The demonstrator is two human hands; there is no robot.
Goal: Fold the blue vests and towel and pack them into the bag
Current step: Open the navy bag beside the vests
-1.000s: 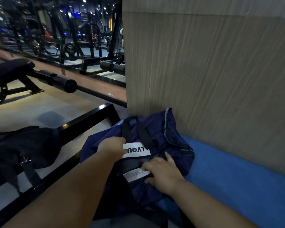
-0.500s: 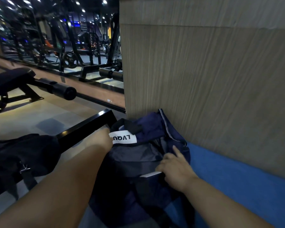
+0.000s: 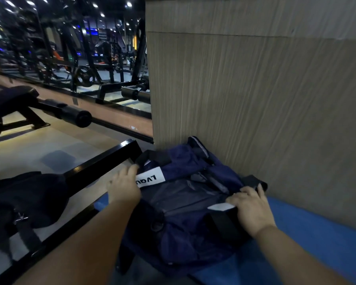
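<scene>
A navy blue duffel bag (image 3: 185,229) with a white lettered label (image 3: 150,178) lies on a blue padded bench (image 3: 317,235), pushed against a wood-panelled wall. My left hand (image 3: 123,187) grips the bag's left end beside the label, fingers curled over the edge. On the right side my right hand (image 3: 252,208) holds the bag's top with bent fingers, next to a black strap (image 3: 255,182) and a small white tag (image 3: 221,207). No vest or towel shows outside the bag.
A black bag (image 3: 27,198) sits at the left on a black metal frame (image 3: 103,161). The wood-panelled wall (image 3: 255,95) rises right behind the duffel. A padded gym bench with a roller (image 3: 74,115) and further machines stand at the back left.
My right hand slid to the right along the bag's top, towards the black strap. My left hand shifted to the label end, and the bag now lies wider across the bench.
</scene>
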